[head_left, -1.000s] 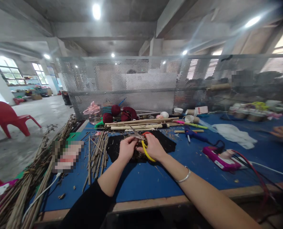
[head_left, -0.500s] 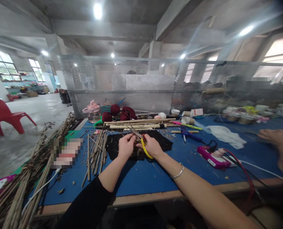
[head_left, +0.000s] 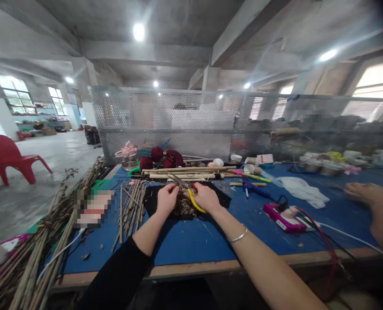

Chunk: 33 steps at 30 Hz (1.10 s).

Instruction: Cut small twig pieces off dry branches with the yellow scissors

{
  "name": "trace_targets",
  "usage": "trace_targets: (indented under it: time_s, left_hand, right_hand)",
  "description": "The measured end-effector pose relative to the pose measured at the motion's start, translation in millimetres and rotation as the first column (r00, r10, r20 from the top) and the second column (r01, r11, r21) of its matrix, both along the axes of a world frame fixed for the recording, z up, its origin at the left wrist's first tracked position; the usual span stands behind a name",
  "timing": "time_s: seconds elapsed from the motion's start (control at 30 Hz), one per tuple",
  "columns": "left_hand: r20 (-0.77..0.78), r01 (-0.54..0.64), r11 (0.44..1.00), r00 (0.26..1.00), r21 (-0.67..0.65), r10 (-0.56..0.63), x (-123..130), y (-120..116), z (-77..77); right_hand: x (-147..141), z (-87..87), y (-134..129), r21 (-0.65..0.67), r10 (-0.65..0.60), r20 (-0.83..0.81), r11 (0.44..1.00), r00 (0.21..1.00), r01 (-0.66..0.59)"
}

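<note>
My right hand (head_left: pixel 207 199) is closed around scissors (head_left: pixel 192 199) with a yellow handle. Their metal blades point away and to the left, toward the fingers of my left hand (head_left: pixel 166 199). Those fingers are pinched together close to the blade tips; what they hold is too small to make out. Beneath both hands, a heap of brown dried plant bits (head_left: pixel 185 207) lies on a black cloth (head_left: pixel 224 199). Left of the cloth are cut dry stems (head_left: pixel 134 206) on the blue table (head_left: pixel 191 245).
Long dry stalks (head_left: pixel 32 254) and a blurred-out phone-like item (head_left: pixel 94 209) with a white cable lie left. Behind are wooden sticks (head_left: pixel 165 176) and dark red yarn balls (head_left: pixel 173 159). Rightward are a blue glue gun (head_left: pixel 252 186), a purple power strip (head_left: pixel 280 218) and another person's hand (head_left: pixel 361 191).
The view has tilted up slightly. My left hand has drawn a little to the left, away from my right, and more of the plant heap shows between them. The scissors stay in my right hand.
</note>
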<state>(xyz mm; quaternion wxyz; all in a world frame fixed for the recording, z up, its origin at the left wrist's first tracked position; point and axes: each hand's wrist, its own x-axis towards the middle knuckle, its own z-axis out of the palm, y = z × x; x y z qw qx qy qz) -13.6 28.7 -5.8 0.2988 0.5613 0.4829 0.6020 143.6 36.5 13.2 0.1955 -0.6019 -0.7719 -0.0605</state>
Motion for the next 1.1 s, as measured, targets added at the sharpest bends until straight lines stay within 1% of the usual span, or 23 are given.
trace_targets:
  time_s: [0.07,0.13,0.27,0.33,0.4,0.47,0.5,0.57,0.67,0.73,0.8,0.87,0.97,1.03,1.1]
  left_hand:
    - [-0.031,-0.042,0.999,0.999,0.001,0.042,-0.4,-1.0,1.9]
    - [-0.073,-0.101,0.995,0.992,-0.006,0.101,-0.5,-1.8,2.9]
    - [-0.232,-0.212,0.977,0.952,-0.029,0.2,-1.8,-2.7,2.6]
    - [-0.367,-0.257,0.966,0.899,-0.003,0.238,-3.0,-4.5,3.9]
    - [-0.515,-0.284,0.957,0.814,0.051,0.269,-4.1,-8.1,7.3]
    - [-0.623,-0.27,0.955,0.728,0.125,0.287,-4.6,-12.4,11.9]
    - [-0.654,-0.251,0.954,0.696,0.164,0.296,-4.7,-14.4,13.9]
    - [-0.685,-0.213,0.949,0.657,0.232,0.314,-5.2,-16.8,16.2]
    - [-0.709,-0.189,0.944,0.625,0.27,0.328,-7.9,-15.9,14.5]
    - [-0.717,-0.182,0.943,0.614,0.278,0.329,-10.9,-13.2,11.1]
    - [-0.709,-0.17,0.94,0.621,0.294,0.334,-14.4,-10.1,7.6]
    - [-0.686,-0.15,0.933,0.641,0.328,0.344,-17.7,-7.5,5.0]
    - [-0.647,-0.084,0.914,0.68,0.397,0.344,-22.4,-5.3,3.1]
    - [-0.627,-0.043,0.898,0.701,0.438,0.339,-25.1,-5.2,3.0]
    - [-0.598,-0.043,0.879,0.717,0.474,0.357,-26.4,-6.1,3.2]
  right_hand:
    - [2.0,4.3,1.9,0.044,-0.002,0.02,0.999,1.0,0.002]
    - [6.9,5.9,3.8,0.085,0.034,0.025,0.996,0.999,-0.035]
    - [20.7,0.6,5.6,0.15,0.119,-0.006,0.982,0.993,-0.117]
    - [26.4,-3.2,6.4,0.158,0.137,-0.034,0.979,0.99,-0.13]
    - [30.7,-5.3,8.4,0.161,0.146,-0.08,0.978,0.986,-0.131]
    - [34.6,-5.5,11.8,0.166,0.136,-0.153,0.98,0.979,-0.11]
    - [36.8,-5.3,13.7,0.168,0.124,-0.196,0.982,0.973,-0.091]
    - [41.9,-5.1,16.7,0.171,0.106,-0.289,0.984,0.951,-0.058]
    - [50.8,-6.3,17.6,0.161,0.09,-0.398,0.987,0.913,-0.027]
    - [55.4,-6.5,17.1,0.15,0.084,-0.431,0.988,0.899,-0.02]
    - [57.3,-5.0,17.7,0.153,0.095,-0.443,0.988,0.891,-0.03]
    - [56.0,-1.5,20.4,0.168,0.126,-0.465,0.984,0.876,-0.052]
    - [49.1,5.9,26.0,0.204,0.18,-0.496,0.975,0.85,-0.088]
    - [43.2,10.8,27.3,0.252,0.226,-0.483,0.961,0.846,-0.113]
    - [37.8,14.9,24.1,0.294,0.266,-0.451,0.946,0.852,-0.14]
